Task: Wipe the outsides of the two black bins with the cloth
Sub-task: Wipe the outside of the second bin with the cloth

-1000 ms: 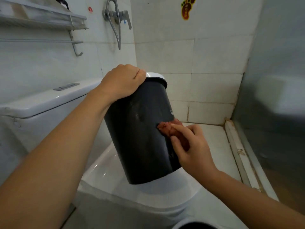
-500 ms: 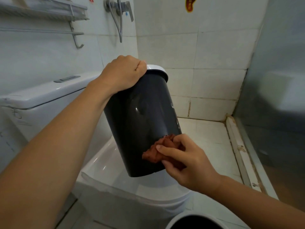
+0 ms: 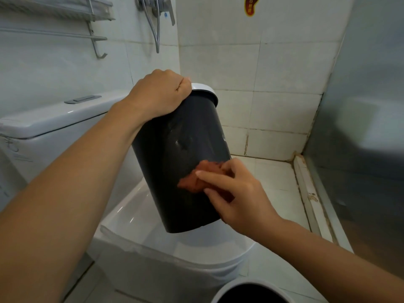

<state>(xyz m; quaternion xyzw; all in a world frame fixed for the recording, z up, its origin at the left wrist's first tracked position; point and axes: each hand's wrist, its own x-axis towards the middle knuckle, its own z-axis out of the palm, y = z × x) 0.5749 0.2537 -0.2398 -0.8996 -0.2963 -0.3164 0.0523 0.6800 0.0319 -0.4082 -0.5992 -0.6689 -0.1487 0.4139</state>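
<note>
A black bin (image 3: 175, 149) with a white rim is tilted above the closed toilet lid, its base resting on or near the lid. My left hand (image 3: 159, 95) grips its rim at the top. My right hand (image 3: 236, 193) holds a crumpled reddish-brown cloth (image 3: 196, 178) and presses it against the lower right side of the bin. The white rim and dark inside of a second bin (image 3: 249, 291) show at the bottom edge of the view.
A white toilet (image 3: 175, 254) with its cistern (image 3: 54, 121) stands on the left. A metal shelf and towel rail (image 3: 65, 18) and a shower fitting (image 3: 155, 9) hang on the tiled wall. A frosted glass panel (image 3: 360, 127) closes the right side.
My right hand with the cloth slid down the bin's side, then came back up a little toward the middle. The left hand kept its grip on the rim.
</note>
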